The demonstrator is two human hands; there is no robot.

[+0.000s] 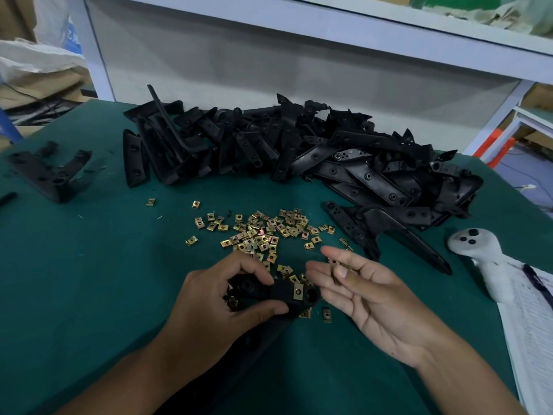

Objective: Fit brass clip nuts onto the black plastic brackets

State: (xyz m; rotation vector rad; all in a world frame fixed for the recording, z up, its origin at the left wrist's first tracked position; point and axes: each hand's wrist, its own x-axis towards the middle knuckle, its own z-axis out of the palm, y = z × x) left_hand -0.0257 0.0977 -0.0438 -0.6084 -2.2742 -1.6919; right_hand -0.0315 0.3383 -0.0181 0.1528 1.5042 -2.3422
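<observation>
The left hand [221, 298] pinches the stiff, light black plastic bracket [284, 295] by its edges, one small brass clip nut [297, 292] seated; the right hand [368, 298] is spread, grip empty.

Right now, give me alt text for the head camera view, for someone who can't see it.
A person's left hand grips a black plastic bracket with one brass clip nut fitted on it, while the open right hand hovers beside it. Loose clip nuts lie scattered on a green table, with a pile of black brackets behind.

left hand [221, 298] grips bracket [284, 295] bearing one clip nut [298, 292] | right hand [368, 298] open, palm up
</observation>
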